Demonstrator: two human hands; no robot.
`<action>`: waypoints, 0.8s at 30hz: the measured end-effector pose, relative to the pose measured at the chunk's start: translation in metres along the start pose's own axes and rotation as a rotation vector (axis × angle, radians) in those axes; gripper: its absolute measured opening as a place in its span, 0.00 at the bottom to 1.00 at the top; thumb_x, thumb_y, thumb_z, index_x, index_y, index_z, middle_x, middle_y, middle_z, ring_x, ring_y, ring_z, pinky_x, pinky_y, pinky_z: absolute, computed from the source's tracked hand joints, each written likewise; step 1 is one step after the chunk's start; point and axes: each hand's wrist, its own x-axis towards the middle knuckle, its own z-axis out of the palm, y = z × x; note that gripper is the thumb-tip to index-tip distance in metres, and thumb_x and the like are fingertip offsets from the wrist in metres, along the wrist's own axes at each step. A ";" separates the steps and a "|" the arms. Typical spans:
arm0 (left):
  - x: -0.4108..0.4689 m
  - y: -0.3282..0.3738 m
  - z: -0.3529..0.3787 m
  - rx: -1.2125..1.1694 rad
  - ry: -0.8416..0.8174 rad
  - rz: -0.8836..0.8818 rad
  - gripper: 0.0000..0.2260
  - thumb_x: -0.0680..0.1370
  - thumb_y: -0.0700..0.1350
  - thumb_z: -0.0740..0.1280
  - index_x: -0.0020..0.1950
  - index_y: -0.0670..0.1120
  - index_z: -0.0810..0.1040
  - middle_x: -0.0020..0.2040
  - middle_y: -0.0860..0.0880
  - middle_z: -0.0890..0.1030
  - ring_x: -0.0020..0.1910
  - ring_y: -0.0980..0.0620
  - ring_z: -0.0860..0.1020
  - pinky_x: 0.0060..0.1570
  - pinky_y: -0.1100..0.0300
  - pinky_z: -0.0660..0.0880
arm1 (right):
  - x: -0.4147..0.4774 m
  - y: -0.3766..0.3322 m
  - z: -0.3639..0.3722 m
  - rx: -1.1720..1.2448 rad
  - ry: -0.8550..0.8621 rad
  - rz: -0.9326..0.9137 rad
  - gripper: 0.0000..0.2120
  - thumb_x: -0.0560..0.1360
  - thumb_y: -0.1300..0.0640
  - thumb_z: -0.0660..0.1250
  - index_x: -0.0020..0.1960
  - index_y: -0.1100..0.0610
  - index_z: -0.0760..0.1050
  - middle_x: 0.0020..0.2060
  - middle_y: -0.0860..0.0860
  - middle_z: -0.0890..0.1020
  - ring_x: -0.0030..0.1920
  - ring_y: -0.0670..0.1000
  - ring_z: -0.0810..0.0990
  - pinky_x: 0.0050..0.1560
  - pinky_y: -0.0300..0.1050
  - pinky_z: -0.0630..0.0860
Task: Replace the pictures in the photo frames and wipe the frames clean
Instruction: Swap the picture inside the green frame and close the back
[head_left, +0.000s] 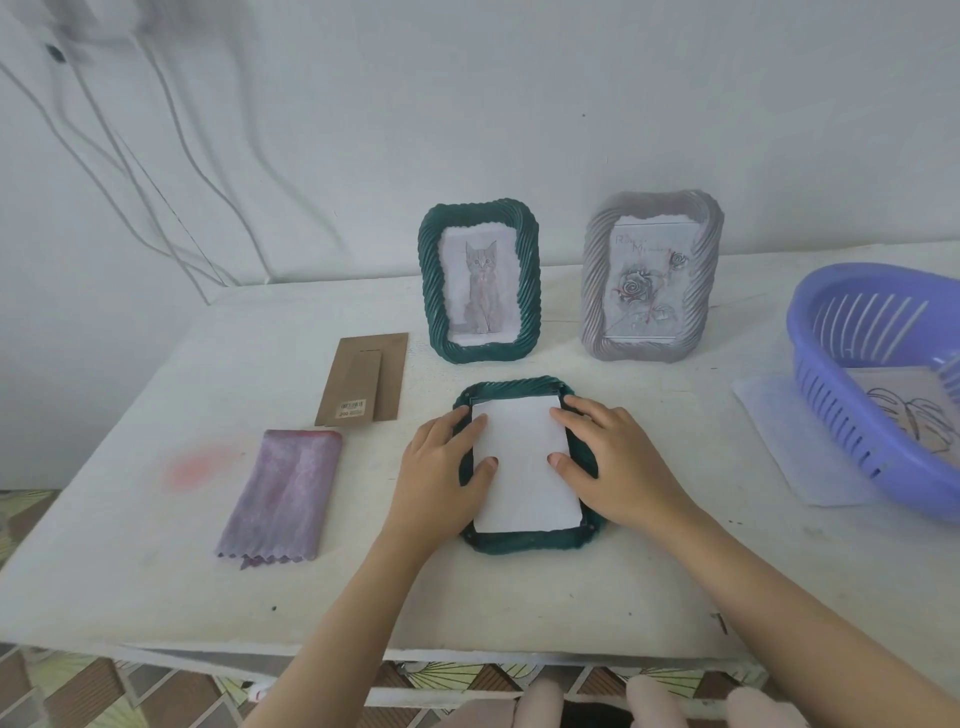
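A dark green frame (519, 540) lies face down in the middle of the table. A white sheet of paper (522, 467) rests blank side up in its back opening. My left hand (441, 467) presses flat on the frame's left edge, thumb on the paper. My right hand (618, 462) presses the right edge, thumb and fingertips on the paper. The brown cardboard backing (363, 379) with its stand lies apart to the left. A folded purple cloth (285, 493) lies at the front left.
Two frames stand at the back against the wall: a green one with a cat picture (480, 280) and a grey one with a rose picture (652, 278). A purple plastic basket (852, 415) holding a drawing sits at the right, on a clear plastic sheet (795, 457).
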 end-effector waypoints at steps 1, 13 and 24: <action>0.001 0.000 0.000 0.009 -0.003 0.005 0.25 0.74 0.54 0.59 0.69 0.48 0.70 0.70 0.48 0.68 0.69 0.48 0.64 0.66 0.64 0.54 | -0.001 0.000 0.001 -0.014 0.006 0.002 0.25 0.75 0.46 0.62 0.70 0.52 0.66 0.70 0.47 0.66 0.65 0.52 0.66 0.66 0.43 0.60; 0.038 -0.034 -0.045 0.069 0.260 -0.385 0.17 0.77 0.43 0.59 0.64 0.39 0.70 0.62 0.38 0.74 0.61 0.36 0.69 0.60 0.48 0.65 | -0.003 -0.001 0.004 0.053 0.053 0.024 0.27 0.73 0.43 0.54 0.69 0.50 0.67 0.69 0.46 0.67 0.65 0.50 0.66 0.66 0.42 0.59; 0.071 -0.058 -0.075 0.015 0.007 -0.810 0.27 0.71 0.42 0.70 0.68 0.46 0.66 0.65 0.43 0.69 0.65 0.41 0.64 0.60 0.52 0.65 | -0.003 0.001 0.006 0.023 0.062 0.012 0.26 0.73 0.43 0.58 0.68 0.50 0.68 0.69 0.45 0.67 0.64 0.49 0.65 0.64 0.38 0.57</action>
